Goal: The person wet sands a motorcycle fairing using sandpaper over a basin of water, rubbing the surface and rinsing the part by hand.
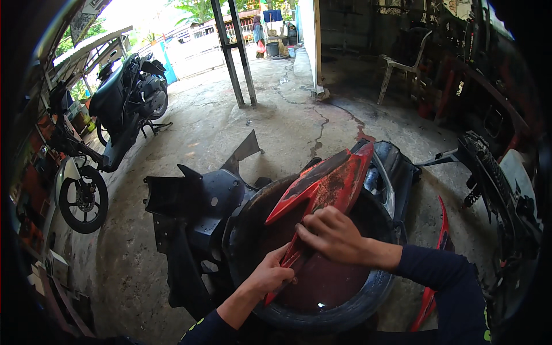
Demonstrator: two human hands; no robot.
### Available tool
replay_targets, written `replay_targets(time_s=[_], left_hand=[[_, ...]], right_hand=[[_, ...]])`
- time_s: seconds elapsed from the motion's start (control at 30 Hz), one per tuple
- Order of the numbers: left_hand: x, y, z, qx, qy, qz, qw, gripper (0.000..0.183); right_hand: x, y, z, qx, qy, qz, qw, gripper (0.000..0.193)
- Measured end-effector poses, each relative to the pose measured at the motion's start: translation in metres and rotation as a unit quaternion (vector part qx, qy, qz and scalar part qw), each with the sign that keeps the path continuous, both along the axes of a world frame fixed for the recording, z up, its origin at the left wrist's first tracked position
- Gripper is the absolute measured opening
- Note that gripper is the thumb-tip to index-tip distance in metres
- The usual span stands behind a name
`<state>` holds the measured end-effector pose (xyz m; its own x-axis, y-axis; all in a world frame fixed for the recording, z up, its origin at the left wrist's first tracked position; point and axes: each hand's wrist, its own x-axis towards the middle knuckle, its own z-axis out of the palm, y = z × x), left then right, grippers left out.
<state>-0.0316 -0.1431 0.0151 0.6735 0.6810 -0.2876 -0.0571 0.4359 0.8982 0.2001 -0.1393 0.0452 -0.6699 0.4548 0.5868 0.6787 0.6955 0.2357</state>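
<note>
Left hand [267,273]: lower centre of the frame, gripping the narrow lower end of the panel between thumb and fingers. Right hand [333,233]: centre, fingers curled against the panel's face; whether it holds a cloth or the like cannot be told.

Red panel [339,184]: one, motorbike bodywork, forked, darker stretches and brown dirt on its face; tilted diagonally over the basin, wide end toward the upper right.

Sleeves [431,265]: dark blue, with yellow-green markings at the lower edge, too cut off to read.

Black basin [376,296]: round, lower centre, beneath the panel, holding reddish-brown water [330,282].

Black plastic parts [198,192]: left of the basin, on the concrete floor [123,259]. Dark cover [397,161]: just beyond the basin's upper right rim. Red strip [444,221]: long, lower right, partly behind the right sleeve.

Scooter [123,86]: dark, upper left. Pale chair [402,66]: upper right. Metal post [233,54]: top centre. Person [257,31]: far background, beside a red bag [260,45].
</note>
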Motion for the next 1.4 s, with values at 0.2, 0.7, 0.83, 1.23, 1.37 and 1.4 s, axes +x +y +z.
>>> replay_targets(time_s=[0.2, 0.7, 0.83, 1.23, 1.37, 1.4], left_hand=[[0.000, 0.000, 0.019, 0.007, 0.055, -0.021, 0.998, 0.076], [-0.002, 0.004, 0.007, -0.011, 0.003, -0.011, 1.000, 0.076], [-0.003, 0.006, -0.001, -0.015, -0.014, -0.008, 1.000, 0.076], [0.003, 0.007, 0.020, -0.007, -0.023, -0.014, 1.000, 0.079], [0.004, 0.007, 0.021, 0.020, 0.007, -0.031, 0.999, 0.081], [0.004, 0.004, 0.017, 0.021, -0.017, -0.027, 0.999, 0.080]], right_hand=[[0.012, 0.013, 0.007, 0.010, -0.006, -0.040, 0.999, 0.037], [0.019, 0.034, 0.015, -0.006, 0.040, -0.042, 0.998, 0.029], [-0.008, 0.004, 0.002, -0.013, 0.010, 0.023, 1.000, 0.031], [0.019, 0.025, 0.024, -0.045, 0.061, -0.091, 0.993, 0.031], [0.002, 0.000, 0.016, -0.013, -0.010, -0.028, 0.999, 0.036], [0.009, 0.007, 0.022, -0.004, 0.017, -0.049, 0.999, 0.033]])
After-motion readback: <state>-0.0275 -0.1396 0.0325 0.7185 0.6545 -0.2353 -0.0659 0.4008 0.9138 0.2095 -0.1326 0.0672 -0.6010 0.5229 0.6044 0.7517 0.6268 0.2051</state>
